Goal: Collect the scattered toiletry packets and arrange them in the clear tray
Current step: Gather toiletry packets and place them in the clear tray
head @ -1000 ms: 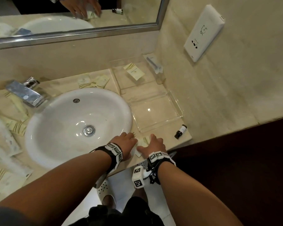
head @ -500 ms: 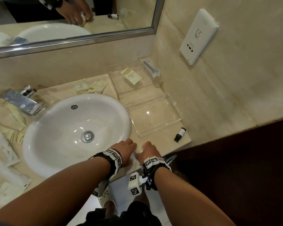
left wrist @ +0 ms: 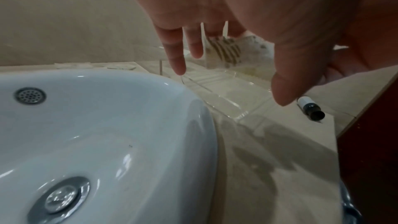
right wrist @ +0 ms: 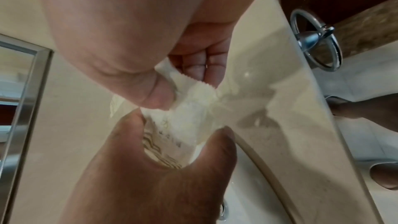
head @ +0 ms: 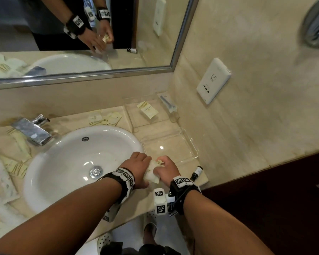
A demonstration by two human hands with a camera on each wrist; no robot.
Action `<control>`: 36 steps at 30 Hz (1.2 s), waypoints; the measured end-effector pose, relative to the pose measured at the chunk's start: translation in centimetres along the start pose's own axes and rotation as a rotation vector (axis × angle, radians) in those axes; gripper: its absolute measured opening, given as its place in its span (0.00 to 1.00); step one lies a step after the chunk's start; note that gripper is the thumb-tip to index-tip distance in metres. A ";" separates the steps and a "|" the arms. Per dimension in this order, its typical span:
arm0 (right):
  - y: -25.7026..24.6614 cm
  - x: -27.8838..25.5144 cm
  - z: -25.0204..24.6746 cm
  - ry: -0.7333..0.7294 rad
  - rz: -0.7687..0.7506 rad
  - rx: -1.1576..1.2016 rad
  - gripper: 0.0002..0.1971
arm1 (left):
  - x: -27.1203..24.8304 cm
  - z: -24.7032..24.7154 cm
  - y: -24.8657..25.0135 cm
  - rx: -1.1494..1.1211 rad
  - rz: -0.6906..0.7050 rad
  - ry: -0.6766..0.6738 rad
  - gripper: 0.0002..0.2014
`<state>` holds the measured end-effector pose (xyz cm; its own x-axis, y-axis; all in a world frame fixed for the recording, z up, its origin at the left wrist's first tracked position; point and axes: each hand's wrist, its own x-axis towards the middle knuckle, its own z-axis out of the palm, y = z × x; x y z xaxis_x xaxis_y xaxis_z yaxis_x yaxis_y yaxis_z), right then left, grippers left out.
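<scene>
Cream toiletry packets (head: 152,172) with gold stripes are held between both hands just above the counter's front edge, right of the sink. My right hand (head: 166,168) pinches them between thumb and fingers, plainly seen in the right wrist view (right wrist: 183,83). My left hand (head: 138,162) holds their other end between thumb and forefinger; its other fingers hang straight in the left wrist view (left wrist: 226,77), with a striped packet (left wrist: 228,48) behind them. The clear tray (head: 190,144) lies directly beyond the hands, with nothing in it.
A second clear tray (head: 134,115) at the back holds a packet (head: 147,109) and a wrapped item (head: 167,103). More packets lie behind the sink (head: 103,118) and left of it (head: 11,162). A small dark bottle (head: 196,173) lies near the counter edge. Faucet (head: 33,129) at left.
Both hands lay flat on packets on the counter a second ago; they have since drawn together and lifted the packets off the surface.
</scene>
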<state>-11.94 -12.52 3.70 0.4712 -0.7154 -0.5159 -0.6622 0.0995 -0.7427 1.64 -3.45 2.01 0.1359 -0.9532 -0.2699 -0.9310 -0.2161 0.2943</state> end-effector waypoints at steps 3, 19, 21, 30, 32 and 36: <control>-0.9 0.2 0.2 -0.006 -0.011 0.042 0.17 | 0.2 -0.5 0.3 -0.051 -0.036 -0.008 0.50; -2.9 2.5 -2.2 -0.141 -0.114 0.000 0.22 | 3.7 -3.9 1.6 -0.234 -0.329 -0.029 0.36; -3.0 2.9 -2.6 -0.141 -0.138 -0.027 0.28 | 4.2 -4.3 1.7 -0.226 -0.349 -0.040 0.34; -3.5 5.3 -4.9 -0.136 -0.192 -0.225 0.18 | 5.6 -4.9 1.2 -0.085 -0.233 -0.064 0.32; -3.4 5.6 -5.1 -0.179 -0.192 -0.316 0.13 | 5.6 -4.6 1.1 -0.056 -0.196 -0.076 0.33; -2.6 5.6 -5.7 -0.260 -0.236 -0.625 0.10 | 5.3 -3.3 1.1 -0.074 -0.150 -0.200 0.40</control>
<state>-10.93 -20.77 5.14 0.7150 -0.4735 -0.5144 -0.6988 -0.5076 -0.5040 2.44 -9.49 3.94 0.1941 -0.8499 -0.4898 -0.8770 -0.3741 0.3015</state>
